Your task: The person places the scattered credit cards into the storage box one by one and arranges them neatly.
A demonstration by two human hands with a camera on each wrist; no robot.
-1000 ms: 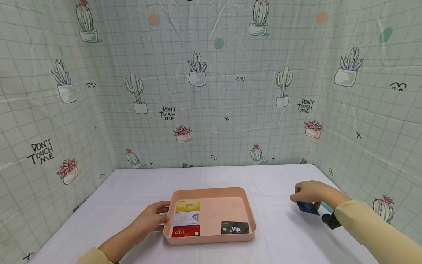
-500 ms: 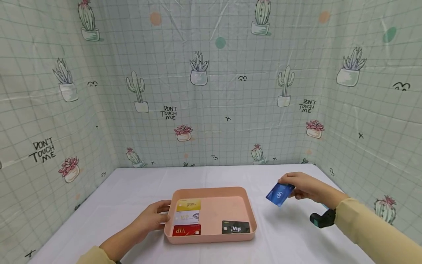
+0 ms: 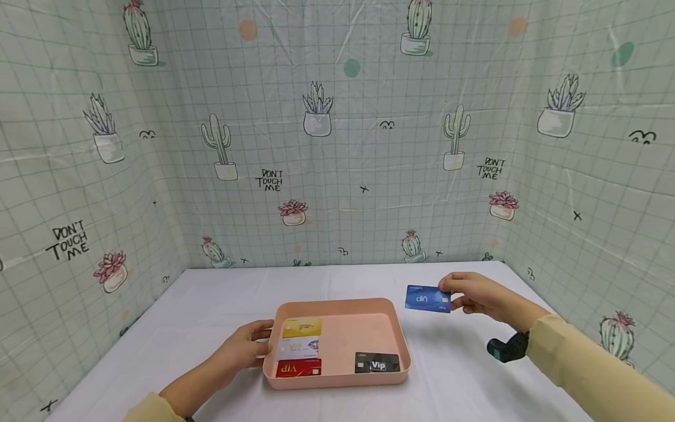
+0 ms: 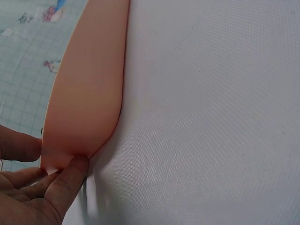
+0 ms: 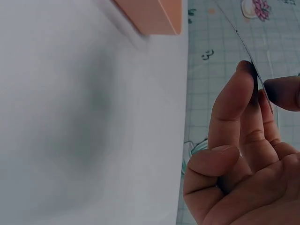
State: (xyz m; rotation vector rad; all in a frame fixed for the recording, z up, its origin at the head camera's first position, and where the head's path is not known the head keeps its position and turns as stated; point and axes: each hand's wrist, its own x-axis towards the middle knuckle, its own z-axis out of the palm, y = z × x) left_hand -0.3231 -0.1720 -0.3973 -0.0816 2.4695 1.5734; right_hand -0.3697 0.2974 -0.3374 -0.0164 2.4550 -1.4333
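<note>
My right hand (image 3: 477, 296) pinches a blue VIP card (image 3: 428, 298) by its right end, above the table to the right of the pink tray (image 3: 364, 383). In the right wrist view the card (image 5: 242, 43) shows edge-on between thumb and fingertips. My left hand (image 3: 242, 350) grips the tray's left side, with thumb at the rim and fingers against the outer wall, as the left wrist view shows. Inside the tray, a yellow card (image 3: 302, 327), a white VIP card (image 3: 297, 348) and a red VIP card (image 3: 298, 368) form a left column. A black Vip card (image 3: 377, 363) lies at the front right.
The table has a white cloth (image 3: 358, 284). Pale green grid-patterned curtains (image 3: 337, 158) with printed cacti close off the back and both sides. A dark wrist camera (image 3: 508, 348) hangs at my right wrist.
My right hand has lifted the blue card from the table on the right, carried it left toward the tray and turned its printed face into view. The left hand and tray stay put.
</note>
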